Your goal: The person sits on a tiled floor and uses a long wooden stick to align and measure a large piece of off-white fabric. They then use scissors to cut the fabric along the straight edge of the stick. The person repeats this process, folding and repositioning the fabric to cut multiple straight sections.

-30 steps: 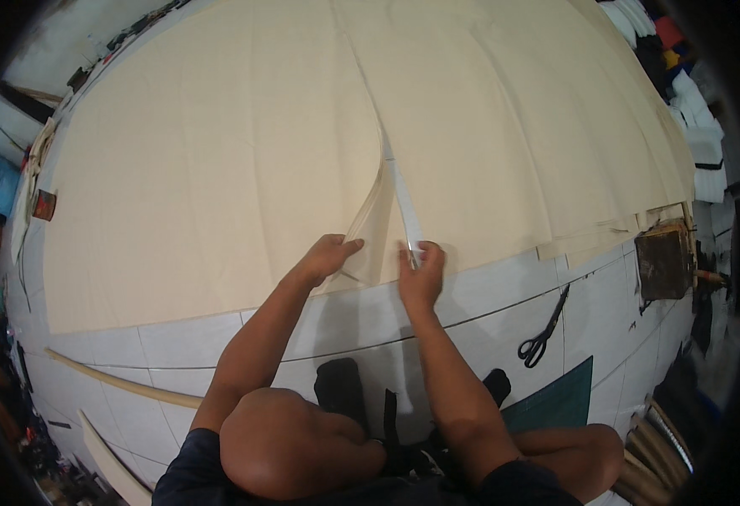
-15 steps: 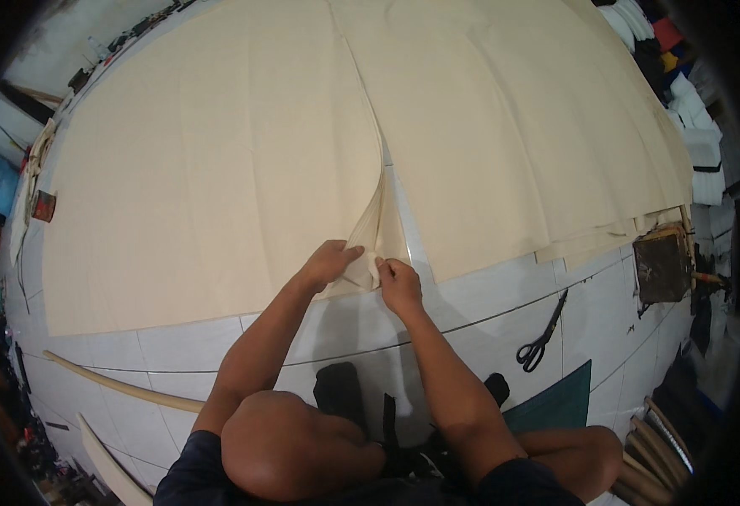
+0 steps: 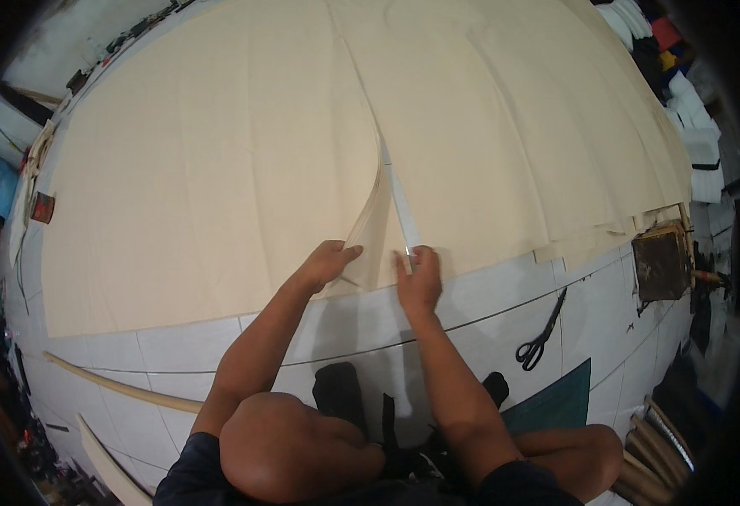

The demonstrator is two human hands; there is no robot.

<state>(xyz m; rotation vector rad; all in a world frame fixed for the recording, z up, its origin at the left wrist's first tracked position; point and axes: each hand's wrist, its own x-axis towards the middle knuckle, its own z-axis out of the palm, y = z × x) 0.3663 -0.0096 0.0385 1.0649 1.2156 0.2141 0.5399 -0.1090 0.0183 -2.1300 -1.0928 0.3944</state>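
Note:
Two wide spreads of cream fabric lie on the tiled floor, with a narrow gap between them that widens toward me. My left hand (image 3: 329, 262) pinches the near inner corner of the left fabric (image 3: 184, 202), and its edge is lifted and folded back in several layers. Over the gap, by the near corner of the right fabric (image 3: 505, 169), my right hand (image 3: 420, 278) has its thumb and fingers apart with nothing between them. Black-handled scissors (image 3: 542, 337) rest on the tiles to the right of my right forearm.
A dark boxy block (image 3: 661, 263) stands at the right fabric's near right corner. The green mat (image 3: 555, 398) lies by my right leg. A long pale strip (image 3: 121, 386) is on the floor at left. White bundles (image 3: 699, 148) are stacked at far right; a small red tin (image 3: 43, 207) sits at left.
My right hand has let go of the bunched fabric corner and moved right, its fingers opening. The fabric it held has dropped flatter. My left hand keeps its hold.

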